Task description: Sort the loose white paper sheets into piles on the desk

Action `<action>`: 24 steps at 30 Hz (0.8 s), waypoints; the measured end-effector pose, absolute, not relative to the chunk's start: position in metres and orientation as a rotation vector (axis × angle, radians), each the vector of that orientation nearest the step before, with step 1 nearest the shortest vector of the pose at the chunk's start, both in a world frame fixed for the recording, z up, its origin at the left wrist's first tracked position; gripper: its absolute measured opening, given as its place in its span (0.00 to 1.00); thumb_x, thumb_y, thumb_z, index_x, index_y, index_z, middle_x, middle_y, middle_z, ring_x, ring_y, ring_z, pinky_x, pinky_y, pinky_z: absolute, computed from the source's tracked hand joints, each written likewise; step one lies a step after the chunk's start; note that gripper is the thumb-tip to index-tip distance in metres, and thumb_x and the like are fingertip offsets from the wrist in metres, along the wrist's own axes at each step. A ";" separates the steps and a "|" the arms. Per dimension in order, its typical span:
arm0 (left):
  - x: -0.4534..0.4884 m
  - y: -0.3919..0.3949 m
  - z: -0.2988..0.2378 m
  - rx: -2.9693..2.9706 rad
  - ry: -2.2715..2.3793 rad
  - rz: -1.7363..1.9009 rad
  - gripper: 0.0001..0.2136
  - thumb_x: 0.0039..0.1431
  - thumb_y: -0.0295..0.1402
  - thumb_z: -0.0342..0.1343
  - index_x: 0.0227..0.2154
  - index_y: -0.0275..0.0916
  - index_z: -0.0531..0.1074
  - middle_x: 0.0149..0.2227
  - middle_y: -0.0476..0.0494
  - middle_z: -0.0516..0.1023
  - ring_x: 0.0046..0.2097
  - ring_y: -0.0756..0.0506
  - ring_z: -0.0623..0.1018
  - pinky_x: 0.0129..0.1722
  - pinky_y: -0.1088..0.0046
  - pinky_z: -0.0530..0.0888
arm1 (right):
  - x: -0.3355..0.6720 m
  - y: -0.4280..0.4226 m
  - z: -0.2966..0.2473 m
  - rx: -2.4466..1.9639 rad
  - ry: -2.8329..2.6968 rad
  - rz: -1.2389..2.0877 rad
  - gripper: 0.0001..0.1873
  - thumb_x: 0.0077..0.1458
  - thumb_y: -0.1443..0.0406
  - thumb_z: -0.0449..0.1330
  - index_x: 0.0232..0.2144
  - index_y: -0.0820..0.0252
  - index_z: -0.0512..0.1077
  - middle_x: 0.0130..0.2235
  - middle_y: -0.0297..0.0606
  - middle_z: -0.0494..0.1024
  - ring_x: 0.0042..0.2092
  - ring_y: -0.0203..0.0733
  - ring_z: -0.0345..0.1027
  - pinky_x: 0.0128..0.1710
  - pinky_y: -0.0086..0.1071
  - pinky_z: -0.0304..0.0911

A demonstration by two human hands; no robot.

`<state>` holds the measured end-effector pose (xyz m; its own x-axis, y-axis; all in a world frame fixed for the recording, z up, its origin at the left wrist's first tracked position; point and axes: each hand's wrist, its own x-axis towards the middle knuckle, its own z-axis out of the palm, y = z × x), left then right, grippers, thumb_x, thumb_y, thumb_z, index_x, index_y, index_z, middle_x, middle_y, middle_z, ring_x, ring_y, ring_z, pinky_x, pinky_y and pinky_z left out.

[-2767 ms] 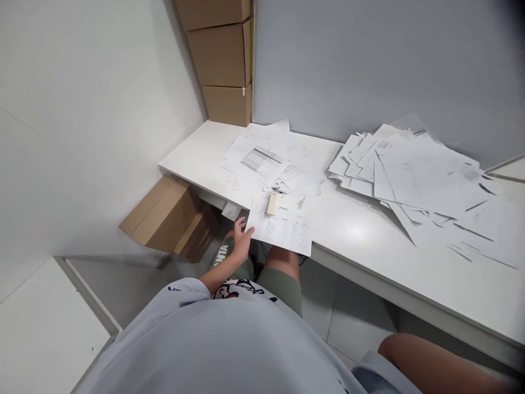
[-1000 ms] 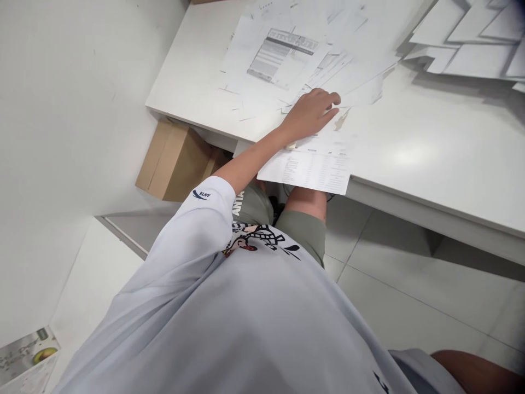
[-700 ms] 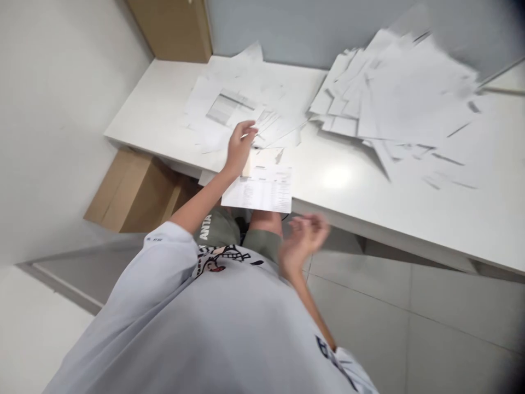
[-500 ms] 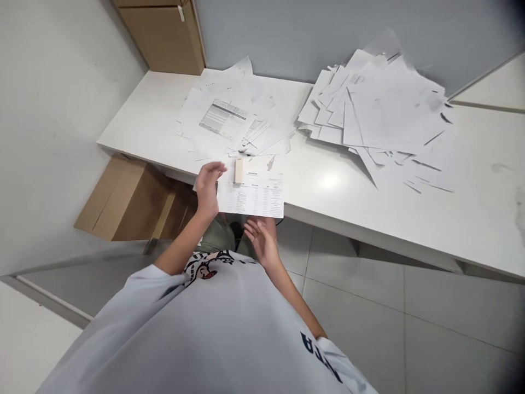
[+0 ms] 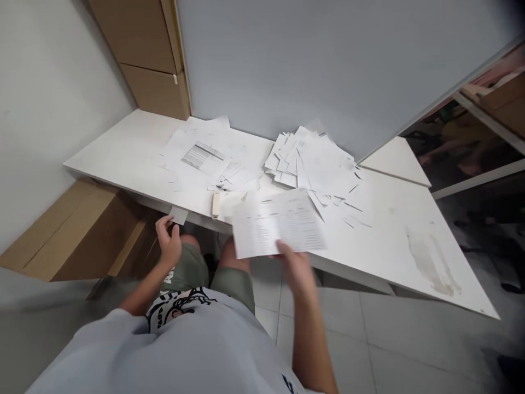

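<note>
From my remote seat, the R hand (image 5: 297,268) had the printed sheet (image 5: 279,224) up off the desk (image 5: 123,158), its fingers (image 5: 287,249) together on the sheet's lower edge, though blur made the pinch hard to read. The sheet sat just above those fingers, overhanging the desk's front edge. The L hand (image 5: 168,241) was low by that edge, its fingers (image 5: 166,223) curled, w/ a small paper slip (image 5: 178,215) right at the fingertips; I couldn't tell if they were clamped on it or only touching. Up and right of the L fingers lay a cream block (image 5: 215,205), prob. a stapler, too small to be sure. Well beyond both hands were a loose paper pile (image 5: 200,164) and a bigger stack of sheets (image 5: 315,164). Good handling, IMO: firm pinch at the edge, sheet level so it can't drag loose pages, L fingers light on the slip so it doesn't tear.
</note>
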<state>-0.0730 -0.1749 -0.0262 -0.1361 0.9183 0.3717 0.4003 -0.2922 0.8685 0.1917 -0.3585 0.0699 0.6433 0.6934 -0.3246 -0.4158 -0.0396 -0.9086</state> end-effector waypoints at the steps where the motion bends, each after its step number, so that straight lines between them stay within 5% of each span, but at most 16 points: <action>1: -0.072 -0.150 -0.014 1.835 1.422 1.356 0.13 0.58 0.37 0.49 0.46 0.45 0.68 0.48 0.40 0.71 0.54 0.39 0.72 0.57 0.58 0.69 | 0.210 -0.365 0.090 -1.324 -0.315 0.800 0.31 0.44 0.62 0.68 0.53 0.56 0.70 0.46 0.38 0.78 0.39 0.42 0.73 0.28 0.30 0.72; 7: -0.018 -0.033 0.018 2.498 1.337 0.715 0.26 0.60 0.36 0.49 0.61 0.33 0.60 0.64 0.34 0.61 0.70 0.33 0.49 0.68 0.52 0.46 | 0.322 -0.297 0.142 -1.043 -0.403 0.429 0.18 0.52 0.68 0.56 0.47 0.60 0.71 0.49 0.39 0.72 0.37 0.30 0.69 0.29 0.22 0.66; 10: -0.008 -0.026 0.012 2.564 1.393 0.573 0.19 0.63 0.36 0.46 0.52 0.32 0.70 0.56 0.29 0.71 0.66 0.32 0.57 0.66 0.49 0.50 | 0.357 -0.234 0.110 -1.304 -0.150 0.377 0.17 0.55 0.70 0.50 0.47 0.63 0.67 0.43 0.39 0.73 0.31 0.28 0.67 0.30 0.23 0.66; 14: -0.016 -0.034 0.004 2.558 1.443 0.651 0.18 0.66 0.34 0.39 0.39 0.36 0.75 0.40 0.31 0.77 0.54 0.34 0.71 0.58 0.51 0.62 | 0.368 -0.210 0.051 -1.534 -0.010 0.539 0.16 0.52 0.66 0.57 0.44 0.63 0.66 0.40 0.41 0.72 0.33 0.35 0.70 0.31 0.29 0.68; 20: -0.011 -0.023 -0.008 2.410 1.669 0.668 0.26 0.62 0.39 0.47 0.59 0.28 0.61 0.64 0.26 0.61 0.68 0.29 0.52 0.63 0.50 0.53 | 0.304 -0.288 -0.028 -1.851 -0.358 0.359 0.35 0.52 0.49 0.55 0.58 0.59 0.56 0.52 0.48 0.68 0.47 0.45 0.72 0.44 0.41 0.71; 24: -0.006 -0.018 -0.009 2.355 1.696 0.638 0.25 0.61 0.41 0.49 0.55 0.28 0.64 0.57 0.23 0.68 0.62 0.28 0.62 0.59 0.51 0.58 | 0.251 -0.317 -0.048 -2.287 -0.853 -0.087 0.32 0.59 0.53 0.46 0.58 0.67 0.63 0.59 0.57 0.66 0.63 0.57 0.56 0.60 0.54 0.55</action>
